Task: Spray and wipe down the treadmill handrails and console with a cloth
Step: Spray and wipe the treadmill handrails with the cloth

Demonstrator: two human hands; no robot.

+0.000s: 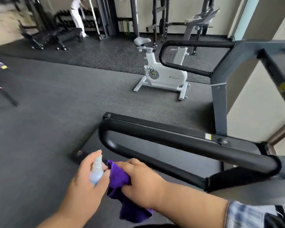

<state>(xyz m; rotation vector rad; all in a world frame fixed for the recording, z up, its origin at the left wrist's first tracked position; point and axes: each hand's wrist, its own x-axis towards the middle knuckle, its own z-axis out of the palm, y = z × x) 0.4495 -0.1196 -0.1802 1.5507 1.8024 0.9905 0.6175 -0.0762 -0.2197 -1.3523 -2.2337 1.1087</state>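
My left hand (87,181) grips a small pale blue spray bottle (96,171), its nozzle pointing up and forward. Right beside it, my right hand (138,180) holds a bunched purple cloth (120,186) that hangs down below my wrist. Both hands are just short of the near black handrail (163,155), a padded loop that curves round at its left end. The far handrail (179,55) loops out from the grey upright (220,89) at the right. The treadmill belt (163,150) shows between the near rail's bars. The console is out of view.
A white exercise bike (163,74) stands on the dark rubber floor (56,104) beyond the treadmill. Weight benches (56,37), racks and a person in white (77,15) are at the back left. A dark bench frame (0,79) juts in at the left edge.
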